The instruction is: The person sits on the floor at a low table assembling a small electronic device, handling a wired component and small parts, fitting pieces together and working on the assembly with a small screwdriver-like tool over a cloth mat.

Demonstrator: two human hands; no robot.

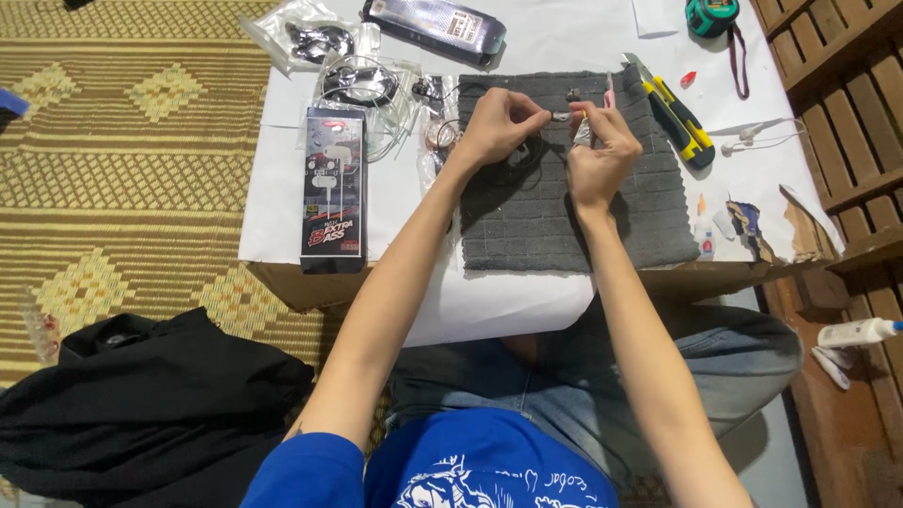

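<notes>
Closest to the camera, both forearms stretch out from a blue shirt, over crossed legs in jeans, to meet above a grey cloth mat spread on the white-covered counter. At the meeting point the left hand has thumb and forefinger pinched shut on a small metal part, seemingly the end of a thin black cable that loops on the mat just under that hand. The right hand is curled, its fingertips closed against the same part from the other side, with what may be a slim tool in them; that is too small to be sure. Judging by this, the fine work on the part is under way and not finished: nothing has been set down, and both wrists hover above the mat with elbows bent inward. Just beyond the right hand's fingers lies a yellow-and-black utility knife, with a white earphone to its right and a small glue bottle beside the mat's right edge. Left of the left hand sits a dark earphone box, and beyond it clear bags of cables. Farthest off is a green tape measure.
</notes>
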